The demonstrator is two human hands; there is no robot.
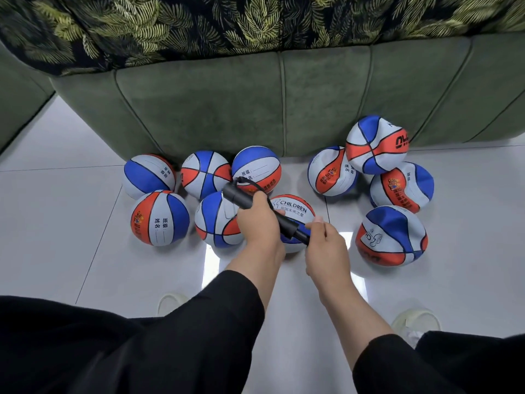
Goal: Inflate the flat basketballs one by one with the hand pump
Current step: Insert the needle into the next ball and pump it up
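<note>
A person steadies a black hand pump (264, 213) over the basketball marked CHILDREN (295, 216), among eight other balls on a tiled floor (71, 223).

The left hand (257, 223) wraps its curled fingers round the pump's barrel; the right hand (326, 245) pinches its lower end with thumb and fingertips, probably guiding the needle toward the valve, though the needle itself is hidden; five round balls (160, 217) sit grouped at the left, likely finished; four dented, sagging balls (390, 236) wait apart at the right, beside a green sofa (255, 103), keeping done and undone separate.
</note>
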